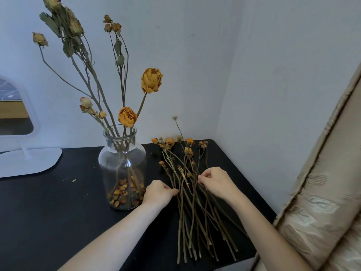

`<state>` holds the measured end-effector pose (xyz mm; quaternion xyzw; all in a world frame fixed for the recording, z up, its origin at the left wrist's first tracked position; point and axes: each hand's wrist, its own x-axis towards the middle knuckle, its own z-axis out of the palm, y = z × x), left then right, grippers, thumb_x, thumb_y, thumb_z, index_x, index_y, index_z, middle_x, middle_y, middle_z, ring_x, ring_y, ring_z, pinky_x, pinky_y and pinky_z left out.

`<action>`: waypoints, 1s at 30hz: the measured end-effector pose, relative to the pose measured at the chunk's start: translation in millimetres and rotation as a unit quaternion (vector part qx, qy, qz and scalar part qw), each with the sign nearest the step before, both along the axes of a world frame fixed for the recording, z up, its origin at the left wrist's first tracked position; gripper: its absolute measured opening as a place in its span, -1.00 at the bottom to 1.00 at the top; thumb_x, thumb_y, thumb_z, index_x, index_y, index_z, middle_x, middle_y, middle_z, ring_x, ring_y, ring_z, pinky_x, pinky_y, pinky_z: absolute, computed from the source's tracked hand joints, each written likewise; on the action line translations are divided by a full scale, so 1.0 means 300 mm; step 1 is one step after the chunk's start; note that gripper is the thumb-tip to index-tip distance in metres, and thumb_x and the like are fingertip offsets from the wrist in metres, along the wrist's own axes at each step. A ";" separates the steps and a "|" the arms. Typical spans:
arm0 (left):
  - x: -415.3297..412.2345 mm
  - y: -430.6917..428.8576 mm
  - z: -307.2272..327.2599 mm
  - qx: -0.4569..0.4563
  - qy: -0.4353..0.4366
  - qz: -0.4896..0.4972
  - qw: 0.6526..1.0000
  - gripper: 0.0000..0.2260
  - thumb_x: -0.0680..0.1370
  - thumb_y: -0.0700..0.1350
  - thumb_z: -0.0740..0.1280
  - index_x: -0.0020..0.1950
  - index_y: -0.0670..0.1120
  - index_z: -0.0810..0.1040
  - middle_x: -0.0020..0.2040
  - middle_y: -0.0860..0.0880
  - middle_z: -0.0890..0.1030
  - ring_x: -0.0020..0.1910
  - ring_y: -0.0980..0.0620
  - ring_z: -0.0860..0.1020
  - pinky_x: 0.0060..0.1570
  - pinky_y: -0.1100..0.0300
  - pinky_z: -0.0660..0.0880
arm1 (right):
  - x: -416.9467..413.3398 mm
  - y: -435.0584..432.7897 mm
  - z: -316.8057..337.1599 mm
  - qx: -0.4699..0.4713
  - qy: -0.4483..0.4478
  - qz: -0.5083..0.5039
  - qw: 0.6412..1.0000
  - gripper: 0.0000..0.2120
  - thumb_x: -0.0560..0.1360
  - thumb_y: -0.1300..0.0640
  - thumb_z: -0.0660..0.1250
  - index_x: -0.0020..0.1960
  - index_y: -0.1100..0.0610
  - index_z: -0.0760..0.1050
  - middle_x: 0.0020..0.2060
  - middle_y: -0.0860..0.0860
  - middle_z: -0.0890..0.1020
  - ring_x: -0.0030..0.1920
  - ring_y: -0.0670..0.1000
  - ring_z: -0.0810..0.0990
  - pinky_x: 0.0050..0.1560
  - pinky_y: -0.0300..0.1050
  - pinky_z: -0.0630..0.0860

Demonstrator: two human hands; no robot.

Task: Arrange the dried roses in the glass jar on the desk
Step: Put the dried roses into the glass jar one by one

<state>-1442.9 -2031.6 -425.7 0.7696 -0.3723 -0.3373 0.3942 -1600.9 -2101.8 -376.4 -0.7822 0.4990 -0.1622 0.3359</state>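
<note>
A clear glass jar [122,167] stands on the black desk [48,208], with loose petals at its bottom and several dried roses [151,80] standing in it. To its right a pile of dried rose stems [192,208] lies flat on the desk, flower heads pointing toward the wall. My left hand [158,193] sits at the left edge of the pile, its fingers curled onto the stems. My right hand [215,181] lies over the pile's middle and pinches a stem with its fingertips.
A white stand mirror [17,137] sits at the desk's back left. The wall corner stands right behind the pile. A beige padded headboard or cushion [322,202] borders the desk's right edge. A few dry crumbs [73,180] lie left of the jar.
</note>
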 end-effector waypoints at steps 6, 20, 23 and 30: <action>0.004 0.009 0.000 -0.005 0.005 0.009 1.000 -0.84 0.46 -0.10 0.42 -0.24 -0.17 0.66 -0.22 -0.11 0.66 -0.18 0.01 0.60 -0.03 0.08 0.55 | -0.011 0.002 0.015 -0.013 -0.045 -0.004 0.999 -0.79 0.56 0.12 0.21 -0.20 0.02 0.55 -0.38 -0.08 0.53 -0.35 -0.13 0.49 -0.26 -0.29 0.39; -0.017 0.010 0.055 -0.069 0.038 0.038 0.996 -0.86 0.49 -0.10 0.39 -0.13 -0.17 0.65 -0.13 0.00 0.56 -0.08 0.08 0.49 0.02 0.13 0.43 | -0.024 0.006 0.023 -0.017 -0.074 -0.014 0.997 -0.76 0.57 0.11 0.20 -0.23 0.01 0.55 -0.38 -0.13 0.48 -0.34 -0.17 0.46 -0.23 -0.26 0.35; -0.020 0.003 0.080 -0.093 0.024 0.024 0.995 -0.83 0.48 -0.07 0.40 -0.09 -0.17 0.65 -0.12 0.00 0.58 -0.06 0.11 0.48 0.00 0.17 0.37 | -0.024 0.006 0.024 -0.018 -0.077 -0.014 0.997 -0.77 0.56 0.11 0.21 -0.23 0.00 0.55 -0.37 -0.15 0.47 -0.31 -0.19 0.44 -0.12 -0.21 0.37; -0.025 0.005 0.104 -0.109 -0.075 0.010 0.991 -0.76 0.49 -0.06 0.38 -0.39 -0.05 0.55 -0.39 0.04 0.53 -0.29 0.12 0.53 -0.16 0.19 0.42 | -0.035 0.015 0.010 -0.013 -0.089 -0.022 0.996 -0.77 0.56 0.10 0.22 -0.24 0.01 0.55 -0.41 -0.10 0.51 -0.38 -0.16 0.46 -0.29 -0.30 0.33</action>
